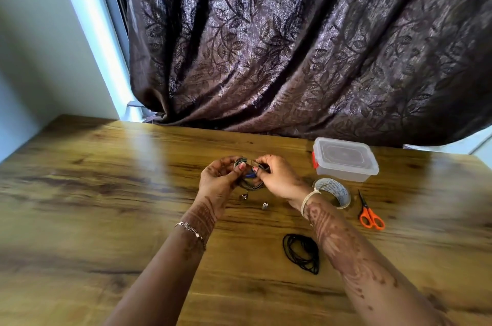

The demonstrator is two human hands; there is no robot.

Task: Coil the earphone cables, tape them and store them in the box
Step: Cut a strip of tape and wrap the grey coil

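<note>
Fingers hide much of the grey earphone coil (250, 184), held over the wooden worktop (106, 179). Left hand (221, 179) and right hand (279, 179) each keep a narrow pinch grip on its strands. Blue patch at its centre, unclear. Two metallic earbuds (265, 206) below. Right forearm cuts off the clear tape roll (335, 191). Thin black cable coil (300, 252) lies loose. Lidded translucent box (346, 159), red latch; orange-handled scissors (370, 215) beside the tape.
</note>
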